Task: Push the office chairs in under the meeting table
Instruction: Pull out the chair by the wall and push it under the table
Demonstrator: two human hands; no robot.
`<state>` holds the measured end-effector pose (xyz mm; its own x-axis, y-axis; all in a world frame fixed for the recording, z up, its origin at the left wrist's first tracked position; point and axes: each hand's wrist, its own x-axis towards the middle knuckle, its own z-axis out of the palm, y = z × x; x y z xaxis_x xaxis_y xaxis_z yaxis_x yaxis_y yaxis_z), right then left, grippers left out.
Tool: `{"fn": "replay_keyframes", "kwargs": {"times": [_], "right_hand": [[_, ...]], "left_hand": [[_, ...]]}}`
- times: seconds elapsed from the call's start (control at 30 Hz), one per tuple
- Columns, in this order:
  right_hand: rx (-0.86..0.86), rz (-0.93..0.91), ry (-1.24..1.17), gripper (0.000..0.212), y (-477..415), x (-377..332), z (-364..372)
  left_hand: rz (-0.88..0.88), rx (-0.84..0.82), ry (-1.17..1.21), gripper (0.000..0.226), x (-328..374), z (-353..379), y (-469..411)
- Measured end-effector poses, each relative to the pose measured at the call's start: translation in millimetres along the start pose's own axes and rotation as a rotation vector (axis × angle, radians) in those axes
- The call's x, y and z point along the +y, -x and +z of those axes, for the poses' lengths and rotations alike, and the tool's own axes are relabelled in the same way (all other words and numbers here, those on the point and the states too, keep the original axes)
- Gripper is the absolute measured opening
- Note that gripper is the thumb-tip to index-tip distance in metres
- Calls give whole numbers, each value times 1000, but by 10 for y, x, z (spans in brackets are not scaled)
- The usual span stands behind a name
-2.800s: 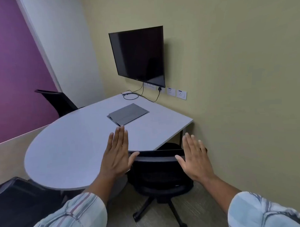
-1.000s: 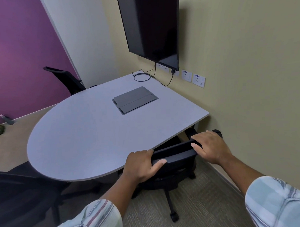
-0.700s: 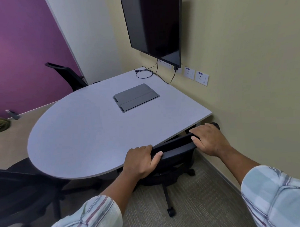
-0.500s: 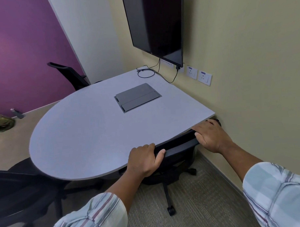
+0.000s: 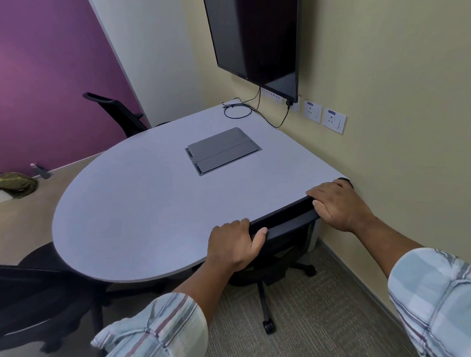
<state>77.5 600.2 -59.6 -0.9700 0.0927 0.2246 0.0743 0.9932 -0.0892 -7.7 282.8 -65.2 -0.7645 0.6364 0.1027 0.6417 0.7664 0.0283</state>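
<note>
Two hands grip black chair (image 5: 284,224) backrest.

A grey meeting table (image 5: 139,208) carries a flush cable hatch (image 5: 222,149) and a looped cable (image 5: 237,111).

The worktop (image 5: 139,208) is pale grey, with a darker grey panel (image 5: 222,150) set in it. All three office chairs are black: the near one (image 5: 281,230), the left one (image 5: 33,300) and the far one (image 5: 117,113). The sleeves (image 5: 154,333) are light blue with white and reddish-brown plaid stripes. One wall (image 5: 38,65) is purple, another (image 5: 398,65) pale yellow-green. The screen (image 5: 253,38) is black, the carpet (image 5: 314,322) grey-beige, and the bag (image 5: 13,183) mottled olive green.
</note>
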Motion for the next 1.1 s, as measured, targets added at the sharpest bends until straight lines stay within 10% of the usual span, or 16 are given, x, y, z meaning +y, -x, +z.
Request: {"fn": "replay_keyframes", "kwargs": {"times": [1.1], "right_hand": [[-17, 190, 77, 74, 43, -801, -223]], "left_hand": [[-27, -114, 143, 103, 30, -97, -175]]}}
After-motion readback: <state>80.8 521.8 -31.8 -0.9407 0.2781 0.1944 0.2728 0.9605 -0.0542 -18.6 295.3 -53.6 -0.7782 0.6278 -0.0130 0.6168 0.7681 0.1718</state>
